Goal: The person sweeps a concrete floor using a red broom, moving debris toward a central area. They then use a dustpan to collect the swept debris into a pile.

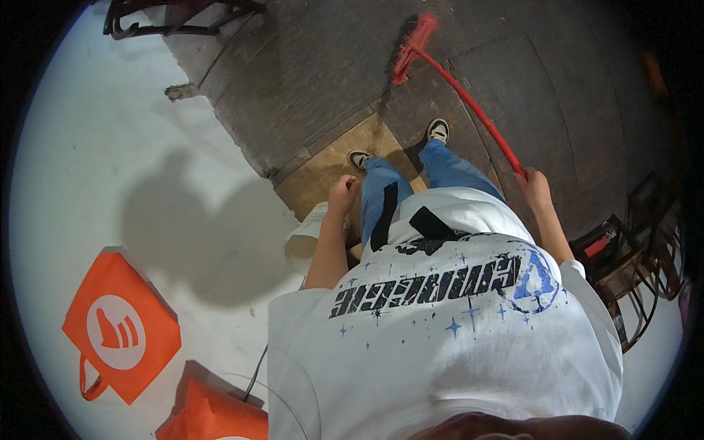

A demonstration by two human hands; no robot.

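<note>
My right hand (534,188) grips the end of a long red handle (474,105). The handle runs forward to a red bristle broom head (416,46), which rests on the dark floor ahead of my feet. My left hand (342,194) hangs beside my left leg with its fingers curled and nothing visible in it. Just below that hand, partly hidden by the forearm, is a white bucket (309,230). My sneakers stand apart: the left shoe (359,160) on a tan floor patch (324,165), the right shoe (438,130) on darker flooring.
A white wall (137,137) runs along my left, with an orange bag (122,325) against it and a second orange bag (214,413) below. Dark chair parts (181,16) show at the upper left. Dark wooden chairs (621,264) stand at my right. A thin cable (255,373) hangs by the wall.
</note>
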